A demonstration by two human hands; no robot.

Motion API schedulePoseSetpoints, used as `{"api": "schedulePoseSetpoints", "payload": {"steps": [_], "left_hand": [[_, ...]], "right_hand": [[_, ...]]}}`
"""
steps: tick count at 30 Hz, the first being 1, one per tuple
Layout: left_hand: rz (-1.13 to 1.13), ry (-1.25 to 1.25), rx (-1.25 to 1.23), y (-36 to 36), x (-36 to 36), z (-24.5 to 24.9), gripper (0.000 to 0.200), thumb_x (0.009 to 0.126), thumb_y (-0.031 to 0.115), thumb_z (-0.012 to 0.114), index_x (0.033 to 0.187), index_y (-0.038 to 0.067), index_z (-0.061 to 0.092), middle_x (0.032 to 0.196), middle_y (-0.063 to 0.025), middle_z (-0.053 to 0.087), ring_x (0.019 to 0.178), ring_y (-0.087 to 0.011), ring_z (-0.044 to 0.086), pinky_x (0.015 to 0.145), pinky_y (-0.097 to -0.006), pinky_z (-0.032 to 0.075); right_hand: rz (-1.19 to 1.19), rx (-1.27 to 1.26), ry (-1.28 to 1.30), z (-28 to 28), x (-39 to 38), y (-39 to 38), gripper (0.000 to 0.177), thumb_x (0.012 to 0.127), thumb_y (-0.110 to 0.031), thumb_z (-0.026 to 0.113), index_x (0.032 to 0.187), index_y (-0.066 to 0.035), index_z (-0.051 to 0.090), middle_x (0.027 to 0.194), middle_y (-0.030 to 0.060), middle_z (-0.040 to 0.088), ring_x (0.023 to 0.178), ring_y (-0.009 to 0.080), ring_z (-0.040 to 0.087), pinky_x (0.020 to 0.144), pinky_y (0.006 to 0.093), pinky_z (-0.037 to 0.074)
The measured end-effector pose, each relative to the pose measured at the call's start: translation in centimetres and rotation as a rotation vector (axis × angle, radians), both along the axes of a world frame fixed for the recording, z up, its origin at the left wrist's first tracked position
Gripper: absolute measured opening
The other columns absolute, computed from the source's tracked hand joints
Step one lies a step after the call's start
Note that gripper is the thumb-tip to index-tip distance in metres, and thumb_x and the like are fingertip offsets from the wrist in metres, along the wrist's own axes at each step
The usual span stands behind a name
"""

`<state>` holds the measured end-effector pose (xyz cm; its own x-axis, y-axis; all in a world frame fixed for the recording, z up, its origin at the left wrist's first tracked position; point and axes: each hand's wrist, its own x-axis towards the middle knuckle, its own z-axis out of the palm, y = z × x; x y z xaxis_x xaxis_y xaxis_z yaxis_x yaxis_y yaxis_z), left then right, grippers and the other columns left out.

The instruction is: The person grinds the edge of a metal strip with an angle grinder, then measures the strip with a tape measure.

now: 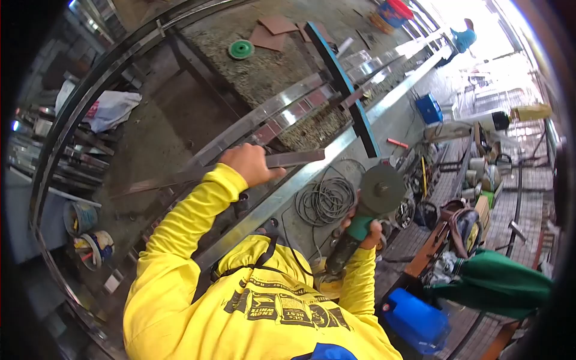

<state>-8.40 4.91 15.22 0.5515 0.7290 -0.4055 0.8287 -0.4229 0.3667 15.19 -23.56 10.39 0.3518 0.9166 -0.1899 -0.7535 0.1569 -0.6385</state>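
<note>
My left hand (249,165) is closed around a flat metal bar (298,158), whose free end points right over a long shiny metal beam (282,195). In my right hand (372,235) is a green and dark angle grinder (348,243). Its round grey disc (382,189) faces up, to the right of the bar's end and apart from it. Beneath the grinder a coiled grey cable (326,201) lies on the floor. A blue and black straight bar (342,84) crosses the metal lengths ahead.
Several metal lengths (294,114) run across the floor. A green disc (241,49) and brown tiles (268,37) lie farther off. On the right are a blue container (416,321), green cloth (501,282) and cluttered tools. Another person (464,39) is at the far end.
</note>
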Motion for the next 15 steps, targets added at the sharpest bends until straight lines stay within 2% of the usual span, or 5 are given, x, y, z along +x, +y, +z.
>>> {"api": "schedulePoseSetpoints", "payload": {"steps": [2,8,12,13,15], "left_hand": [[0.12,-0.085,0.077,1.0,-4.3,0.1,0.068,0.075,0.07,0.073,0.093,0.004,0.076,0.088,-0.0225,0.073,0.09,-0.0386,0.073,0.079,-0.0466,0.058],[0.547,-0.375,0.153,-0.5,-16.4,1.6,0.052,0.078,0.055,0.078,0.085,0.004,0.075,0.08,-0.0224,0.071,0.083,-0.0418,0.07,0.072,-0.0492,0.056],[0.714,-0.243,0.46,-5.4,-22.3,0.1,0.04,0.082,0.045,0.078,0.087,0.005,0.076,0.084,-0.0225,0.07,0.083,-0.0436,0.068,0.072,-0.0468,0.054],[0.835,-0.3,0.276,-6.6,-20.9,4.9,0.037,0.084,0.041,0.078,0.091,0.005,0.077,0.087,-0.0217,0.072,0.085,-0.0425,0.068,0.074,-0.046,0.054],[0.994,-0.251,0.286,-9.6,-21.4,6.5,0.036,0.084,0.04,0.079,0.093,0.005,0.077,0.088,-0.0209,0.073,0.089,-0.0403,0.07,0.076,-0.0447,0.054]], "right_hand": [[0.148,0.109,-0.024,3.4,-0.7,4.4,0.07,0.087,-0.038,0.068,0.139,0.001,0.043,0.105,0.0193,0.063,0.086,0.0297,0.068,0.079,0.0416,0.06],[0.356,-0.245,-0.099,-0.4,-3.9,14.0,0.045,0.082,-0.033,0.069,0.11,-0.001,0.056,0.089,0.0153,0.066,0.077,0.0285,0.068,0.068,0.0392,0.059],[0.556,-0.257,0.002,-3.1,-3.4,27.7,0.049,0.084,-0.042,0.066,0.102,0.003,0.061,0.082,0.016,0.068,0.068,0.0302,0.068,0.064,0.0412,0.059],[0.618,-0.238,0.041,-5.1,-2.6,31.8,0.054,0.084,-0.046,0.065,0.105,0.003,0.061,0.083,0.0161,0.069,0.067,0.0316,0.068,0.064,0.0425,0.059],[0.54,-0.21,0.095,-7.2,-2.1,40.1,0.046,0.083,-0.043,0.066,0.093,0.001,0.063,0.076,0.0166,0.068,0.065,0.0307,0.067,0.066,0.0412,0.059]]}}
